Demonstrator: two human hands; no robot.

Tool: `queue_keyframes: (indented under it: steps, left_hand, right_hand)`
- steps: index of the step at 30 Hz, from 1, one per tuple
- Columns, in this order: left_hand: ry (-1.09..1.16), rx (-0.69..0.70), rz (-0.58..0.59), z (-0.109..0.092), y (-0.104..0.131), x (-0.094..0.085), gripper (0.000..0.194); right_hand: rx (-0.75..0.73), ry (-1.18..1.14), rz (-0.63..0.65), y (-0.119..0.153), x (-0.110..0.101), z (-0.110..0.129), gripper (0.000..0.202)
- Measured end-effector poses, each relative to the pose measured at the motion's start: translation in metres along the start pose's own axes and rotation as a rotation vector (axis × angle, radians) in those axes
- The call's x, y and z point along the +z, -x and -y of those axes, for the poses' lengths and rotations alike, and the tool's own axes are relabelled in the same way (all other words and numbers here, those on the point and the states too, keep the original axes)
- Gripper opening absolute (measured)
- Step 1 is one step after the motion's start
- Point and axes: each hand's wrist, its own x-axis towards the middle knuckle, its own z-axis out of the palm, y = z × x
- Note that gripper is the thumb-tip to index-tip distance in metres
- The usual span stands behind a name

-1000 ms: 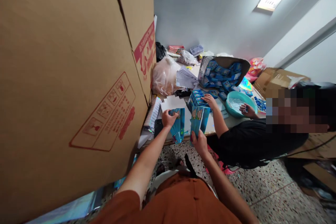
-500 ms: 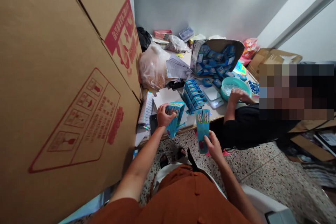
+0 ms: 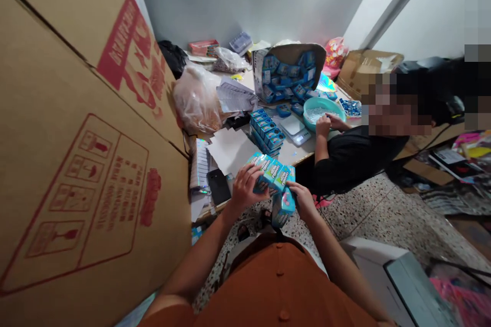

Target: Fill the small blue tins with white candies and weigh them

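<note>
Cartons printed in light blue form a row in the air just over the near edge of the bench, in front of the person's body. The left grip is closed on the row's left end, fingers over the top and thumb lower down, probably so that the separate pieces stay pressed side by side. The right grip is narrow and closed at the other end, which seems to stop the row from spreading. A lower carton hangs beneath that end, beside the right fingers; what supports it I cannot tell.

Beyond them, a row of blue boxes stands on the bench, likely packed tight to save space, next to white card sheets and a small scale. A turquoise bowl is near the scale, within easy reach of a co-worker in black, whose hands meet at its rim. Behind, a cardboard box lies tipped open toward the bench, perhaps to keep its blue packs accessible
</note>
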Motion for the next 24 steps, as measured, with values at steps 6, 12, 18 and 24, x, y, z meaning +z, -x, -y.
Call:
queue_keyframes:
  steps: [6,12,18,24]
  left_hand:
    - [-0.070,0.229,0.028,-0.003,0.010,0.015,0.044]
    - [-0.071,0.195,0.094,-0.003,0.015,0.021,0.040]
    - [0.006,0.046,-0.027,0.007,0.007,0.014,0.037]
    - [-0.104,-0.077,-0.364,0.057,-0.023,-0.016,0.047]
  right_hand:
    - [0.053,-0.162,0.046,0.017,0.001,0.000,0.048]
    - [0.019,-0.117,-0.021,0.019,0.003,-0.004,0.037]
    - [-0.067,-0.079,-0.074,0.020,0.008,-0.002,0.037]
    - [0.008,-0.164,-0.058,0.033,-0.020,-0.010,0.034]
